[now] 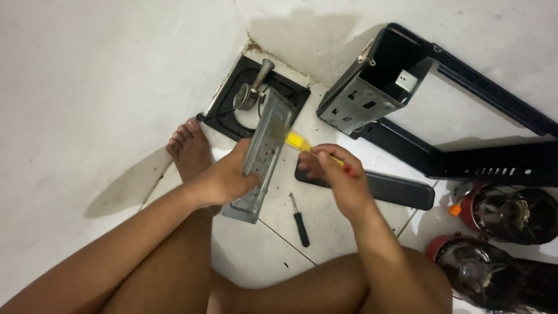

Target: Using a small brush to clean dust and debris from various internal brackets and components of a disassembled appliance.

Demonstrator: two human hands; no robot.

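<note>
My left hand (224,177) grips a long grey metal bracket (264,154) with several holes and slots, held upright and tilted over the tiled floor. My right hand (337,174) is closed around a yellow-handled screwdriver (299,141), whose tip end points at the upper part of the bracket. A second screwdriver with a black handle (300,221) lies on the floor below my hands. My bare left foot (189,148) rests on the tiles just left of the bracket.
A black metal frame with a grey box section (372,93) lies at the upper right. A black tray holding a small motor (250,96) sits in the wall corner. A flat black bar (395,189) lies by my right hand. Two round glass-and-red parts (500,232) are at the right.
</note>
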